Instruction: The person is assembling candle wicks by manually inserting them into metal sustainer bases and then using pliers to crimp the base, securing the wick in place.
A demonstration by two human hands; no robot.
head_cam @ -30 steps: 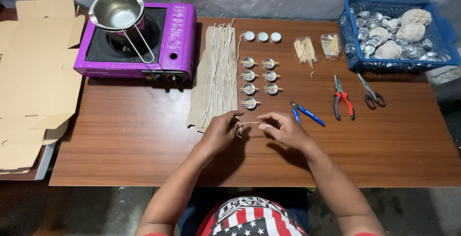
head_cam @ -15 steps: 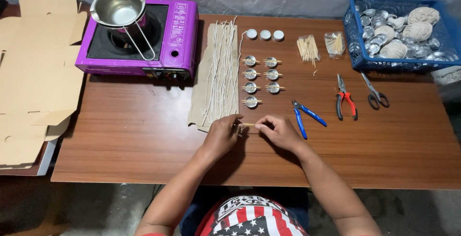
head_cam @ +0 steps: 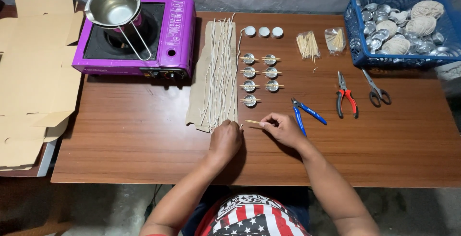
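Wooden desk [head_cam: 144, 140] carries a purple portable stove [head_cam: 139, 39], paper strip with wicks [head_cam: 218, 72], and rows of small metal cups [head_cam: 259, 77]. Also toothpick pile [head_cam: 307, 46], blue pliers [head_cam: 307, 113], red pliers [head_cam: 345, 96], scissors [head_cam: 377, 89], blue basket [head_cam: 403, 60].

A small clear plastic bag [head_cam: 334, 39] of pale sticks lies just left of the blue basket [head_cam: 357, 55]; flattened brown cardboard boxes [head_cam: 33, 72] lie far left of it.

Bare forearms, 2 ringless hands, a stars-and-stripes shirt in red, white, blue.
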